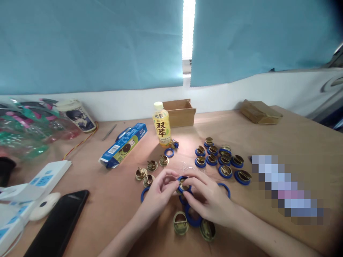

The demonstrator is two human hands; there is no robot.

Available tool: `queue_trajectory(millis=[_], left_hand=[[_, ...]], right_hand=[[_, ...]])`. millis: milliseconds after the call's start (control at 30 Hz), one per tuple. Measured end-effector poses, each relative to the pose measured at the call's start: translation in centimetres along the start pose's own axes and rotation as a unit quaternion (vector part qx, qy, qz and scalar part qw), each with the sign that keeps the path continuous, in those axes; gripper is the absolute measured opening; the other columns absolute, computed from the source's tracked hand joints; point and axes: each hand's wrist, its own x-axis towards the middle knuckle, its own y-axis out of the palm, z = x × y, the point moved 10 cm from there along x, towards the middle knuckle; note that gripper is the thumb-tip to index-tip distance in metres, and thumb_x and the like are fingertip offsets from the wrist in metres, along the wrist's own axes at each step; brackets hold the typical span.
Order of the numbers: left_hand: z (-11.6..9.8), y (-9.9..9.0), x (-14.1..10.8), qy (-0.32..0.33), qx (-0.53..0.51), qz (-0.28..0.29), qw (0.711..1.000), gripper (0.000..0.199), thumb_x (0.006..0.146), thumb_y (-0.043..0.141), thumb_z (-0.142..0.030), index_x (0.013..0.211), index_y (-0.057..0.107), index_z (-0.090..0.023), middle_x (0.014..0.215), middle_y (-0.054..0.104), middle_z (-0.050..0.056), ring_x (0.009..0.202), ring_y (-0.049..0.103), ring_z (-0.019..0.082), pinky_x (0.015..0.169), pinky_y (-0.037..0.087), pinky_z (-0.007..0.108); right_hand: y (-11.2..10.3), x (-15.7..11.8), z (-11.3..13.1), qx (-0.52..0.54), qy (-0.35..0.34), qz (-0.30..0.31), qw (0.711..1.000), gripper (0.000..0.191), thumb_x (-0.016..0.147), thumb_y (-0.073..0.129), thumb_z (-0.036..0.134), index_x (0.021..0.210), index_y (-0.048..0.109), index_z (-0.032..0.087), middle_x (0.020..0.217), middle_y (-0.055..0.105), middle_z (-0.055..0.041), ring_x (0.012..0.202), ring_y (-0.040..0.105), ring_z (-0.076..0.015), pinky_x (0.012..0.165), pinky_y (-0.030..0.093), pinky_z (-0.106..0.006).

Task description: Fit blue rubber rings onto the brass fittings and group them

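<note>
My left hand (162,188) and my right hand (210,197) meet at the middle of the table. Their fingertips pinch opposite sides of a blue ring (180,177) with a round gold-coloured metal piece in it. Below the fingers lie a larger blue ring (193,224) and two gold metal pieces (180,228), the right one partly under my right hand. Several bare gold pieces (152,165) sit beyond my left hand, next to a partly hidden blue ring (144,193). Past my right hand stand several gold pieces fitted with blue rings (225,171).
A yellow drink bottle (162,128) stands before an open cardboard box (180,116). Leftward are a blue carton (124,145), a black phone (57,223), a power strip (50,176), a cup (79,117) and spray bottles (29,128). A brown package (259,112) lies back right.
</note>
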Motion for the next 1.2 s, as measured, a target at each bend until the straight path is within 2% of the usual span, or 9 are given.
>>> queue_trajectory(millis=[100, 233, 433, 600, 767, 967, 1100, 1200], left_hand=[[-0.1, 0.0, -0.1, 0.004, 0.001, -0.001, 1.000, 0.026, 0.077, 0.077, -0.034, 0.090, 0.061, -0.020, 0.087, 0.066, 0.001, 0.083, 0.063, 0.016, 0.072, 0.054, 0.024], [-0.3, -0.2, -0.1, 0.009, -0.007, -0.017, 1.000, 0.024, 0.075, 0.078, -0.032, 0.088, 0.062, -0.020, 0.086, 0.067, 0.002, 0.085, 0.065, 0.017, 0.072, 0.055, 0.025], [-0.5, 0.1, -0.2, 0.005, -0.031, -0.013, 0.999, 0.025, 0.073, 0.079, -0.032, 0.086, 0.061, -0.019, 0.084, 0.067, 0.002, 0.080, 0.066, 0.018, 0.071, 0.057, 0.030], [-0.8, -0.1, -0.2, 0.010, -0.034, -0.020, 0.999, 0.026, 0.072, 0.080, -0.032, 0.085, 0.061, -0.019, 0.085, 0.068, 0.002, 0.082, 0.066, 0.017, 0.069, 0.057, 0.026], [-0.4, -0.1, -0.1, 0.004, -0.040, -0.010, 0.999, 0.027, 0.073, 0.079, -0.032, 0.087, 0.061, -0.019, 0.088, 0.069, 0.003, 0.083, 0.067, 0.018, 0.073, 0.058, 0.030], [0.4, -0.9, 0.1, 0.007, -0.034, -0.035, 0.999, 0.028, 0.071, 0.080, -0.034, 0.087, 0.062, -0.019, 0.087, 0.069, 0.003, 0.084, 0.067, 0.020, 0.068, 0.057, 0.028], [0.3, -0.5, 0.0, 0.003, -0.034, -0.024, 0.999, 0.024, 0.076, 0.077, -0.030, 0.090, 0.061, -0.021, 0.092, 0.069, 0.003, 0.088, 0.067, 0.020, 0.073, 0.057, 0.030], [0.6, -0.7, 0.1, 0.002, -0.041, -0.031, 0.999, 0.028, 0.071, 0.079, -0.033, 0.089, 0.061, -0.020, 0.087, 0.070, 0.002, 0.083, 0.068, 0.020, 0.071, 0.056, 0.028]], right_hand=[[0.0, 0.0, 0.1, 0.004, 0.002, -0.005, 1.000, 0.019, 0.090, 0.056, 0.012, 0.107, 0.058, 0.020, 0.123, 0.059, -0.0078, 0.113, 0.058, -0.0185, 0.098, 0.048, -0.031], [0.5, -0.1, -0.5, 0.023, 0.023, 0.004, 0.999, 0.033, 0.092, 0.054, 0.012, 0.124, 0.052, 0.021, 0.127, 0.058, -0.0087, 0.120, 0.055, -0.0202, 0.103, 0.046, -0.034], [0.7, -0.2, -1.1, 0.025, 0.032, 0.005, 0.999, 0.042, 0.094, 0.054, 0.017, 0.135, 0.045, 0.021, 0.128, 0.059, -0.0103, 0.121, 0.055, -0.0233, 0.105, 0.046, -0.040], [0.9, -0.1, -1.1, 0.005, 0.043, 0.020, 0.999, 0.041, 0.094, 0.054, 0.017, 0.133, 0.047, 0.021, 0.133, 0.056, -0.0100, 0.125, 0.051, -0.0236, 0.108, 0.044, -0.041], [0.5, 0.1, -1.4, 0.005, 0.058, 0.016, 0.998, 0.042, 0.091, 0.059, 0.018, 0.132, 0.049, 0.022, 0.131, 0.056, -0.0106, 0.123, 0.053, -0.0250, 0.105, 0.046, -0.042], [0.3, 0.4, -1.8, 0.029, 0.088, 0.041, 0.995, 0.032, 0.089, 0.062, 0.020, 0.120, 0.057, 0.022, 0.120, 0.060, -0.0086, 0.090, 0.065, -0.0197, 0.081, 0.057, -0.034], [0.5, 0.3, -1.6, 0.046, 0.075, 0.023, 0.996, 0.035, 0.089, 0.061, 0.016, 0.123, 0.055, 0.023, 0.120, 0.059, -0.0080, 0.105, 0.061, -0.0222, 0.092, 0.053, -0.036], [0.5, 0.1, -1.7, 0.050, 0.069, 0.006, 0.996, 0.038, 0.089, 0.061, 0.015, 0.125, 0.054, 0.023, 0.120, 0.059, -0.0078, 0.113, 0.058, -0.0234, 0.098, 0.050, -0.037]])
